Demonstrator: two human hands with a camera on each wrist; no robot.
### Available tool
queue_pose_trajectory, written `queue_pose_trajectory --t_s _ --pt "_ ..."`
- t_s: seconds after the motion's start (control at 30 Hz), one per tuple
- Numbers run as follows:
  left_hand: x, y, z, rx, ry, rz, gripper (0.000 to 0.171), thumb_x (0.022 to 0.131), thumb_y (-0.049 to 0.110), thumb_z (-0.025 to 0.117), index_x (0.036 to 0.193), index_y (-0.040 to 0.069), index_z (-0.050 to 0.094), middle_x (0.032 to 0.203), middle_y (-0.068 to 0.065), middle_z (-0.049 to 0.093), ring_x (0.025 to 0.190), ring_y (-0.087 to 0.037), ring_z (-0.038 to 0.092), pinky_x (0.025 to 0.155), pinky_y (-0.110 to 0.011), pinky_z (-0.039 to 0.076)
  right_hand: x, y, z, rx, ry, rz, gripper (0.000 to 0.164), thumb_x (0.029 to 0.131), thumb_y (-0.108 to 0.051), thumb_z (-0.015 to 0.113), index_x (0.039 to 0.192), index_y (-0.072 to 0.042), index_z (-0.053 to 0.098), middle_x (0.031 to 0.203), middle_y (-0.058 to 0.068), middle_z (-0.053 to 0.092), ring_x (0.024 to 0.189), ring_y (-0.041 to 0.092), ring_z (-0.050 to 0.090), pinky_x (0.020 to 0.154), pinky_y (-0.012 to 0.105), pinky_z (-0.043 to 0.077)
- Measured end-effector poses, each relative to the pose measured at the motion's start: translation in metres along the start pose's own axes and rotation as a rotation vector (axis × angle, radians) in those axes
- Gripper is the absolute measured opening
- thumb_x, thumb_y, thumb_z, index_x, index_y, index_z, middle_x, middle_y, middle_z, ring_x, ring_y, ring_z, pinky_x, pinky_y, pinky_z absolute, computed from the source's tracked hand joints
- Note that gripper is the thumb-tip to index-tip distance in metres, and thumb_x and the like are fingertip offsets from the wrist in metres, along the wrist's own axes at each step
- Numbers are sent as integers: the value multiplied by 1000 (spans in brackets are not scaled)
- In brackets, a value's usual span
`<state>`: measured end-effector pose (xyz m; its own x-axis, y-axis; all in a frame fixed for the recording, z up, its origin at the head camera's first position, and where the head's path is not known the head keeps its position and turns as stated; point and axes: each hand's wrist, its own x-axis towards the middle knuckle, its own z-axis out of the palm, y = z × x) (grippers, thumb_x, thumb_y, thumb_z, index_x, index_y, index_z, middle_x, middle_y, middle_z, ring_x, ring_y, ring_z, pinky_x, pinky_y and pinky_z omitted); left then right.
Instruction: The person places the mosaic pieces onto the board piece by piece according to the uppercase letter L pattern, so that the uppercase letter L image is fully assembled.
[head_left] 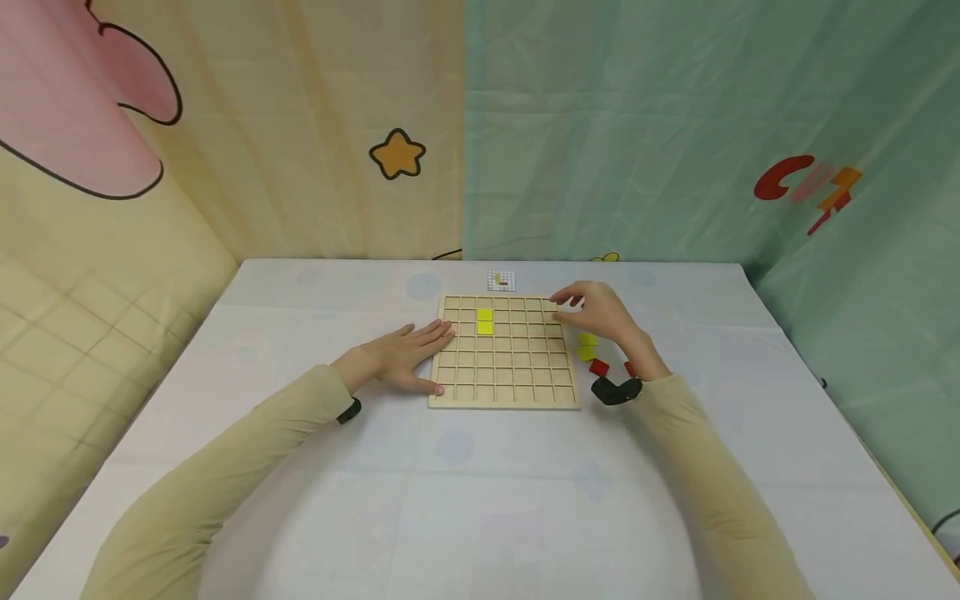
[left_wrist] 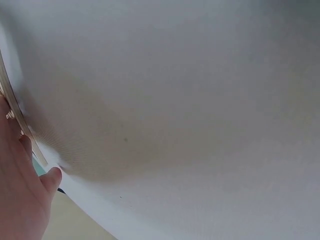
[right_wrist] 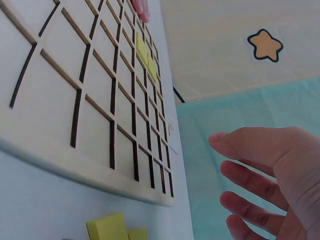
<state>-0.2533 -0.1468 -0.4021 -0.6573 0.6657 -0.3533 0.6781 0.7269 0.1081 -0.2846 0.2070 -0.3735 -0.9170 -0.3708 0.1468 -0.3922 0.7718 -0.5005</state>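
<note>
A wooden grid board (head_left: pixel 517 400) lies on the table, with two yellow square tiles (head_left: pixel 485 322) in neighbouring cells of one column. My left hand (head_left: pixel 401 357) rests with its fingers spread over the board's left edge; in the left wrist view only part of this hand (left_wrist: pixel 22 185) shows at the lower left. Near the board's far right corner is my right hand (head_left: pixel 598 312), its fingers loosely bent. Nothing sits between thumb and fingers of that hand (right_wrist: pixel 270 175) in the right wrist view, where they stand apart.
Right of the board lie loose yellow tiles (head_left: pixel 587 353) and a red tile (head_left: pixel 599 367); another red tile (head_left: pixel 629 367) is partly hidden by the right wrist. A small card (head_left: pixel 501 281) with a printed grid pattern lies behind the board. Curtains (head_left: pixel 600 167) hang beyond the table.
</note>
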Motion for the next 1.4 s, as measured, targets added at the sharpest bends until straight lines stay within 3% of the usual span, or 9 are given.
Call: queue_pose_trajectory --t_s 0.3,0.7,0.93,1.4 --pt "-1 2 -2 -3 -5 -2 99 88 68 47 156 12 1 163 -7 -7 151 -24 -4 120 -55 6 -20 29 -13 1 27 32 33 84 -17 73 114 -3 70 112 16 70 95 30 62 85 44 51" --pt "-3 0 0 11 23 23 98 89 66 48 156 11 4 163 -9 -5 151 -25 -2 119 -56 8 -34 66 -18 6 -87 59 32 84 -19 75 111 -4 71 104 14 71 90 25 60 73 31 49" --pt "-3 1 0 5 28 22 98 89 67 48 156 10 4 163 -9 -4 151 -25 -2 119 -55 8 -39 72 -13 59 -136 101 34 82 -19 75 112 -5 71 108 14 71 89 23 60 75 30 50" --pt "-1 -1 2 4 24 20 98 88 68 47 156 12 2 163 -6 -6 151 -23 -4 119 -55 8 -39 71 -6 31 -186 151 32 83 -19 74 111 -5 71 113 15 69 96 26 60 82 36 50"
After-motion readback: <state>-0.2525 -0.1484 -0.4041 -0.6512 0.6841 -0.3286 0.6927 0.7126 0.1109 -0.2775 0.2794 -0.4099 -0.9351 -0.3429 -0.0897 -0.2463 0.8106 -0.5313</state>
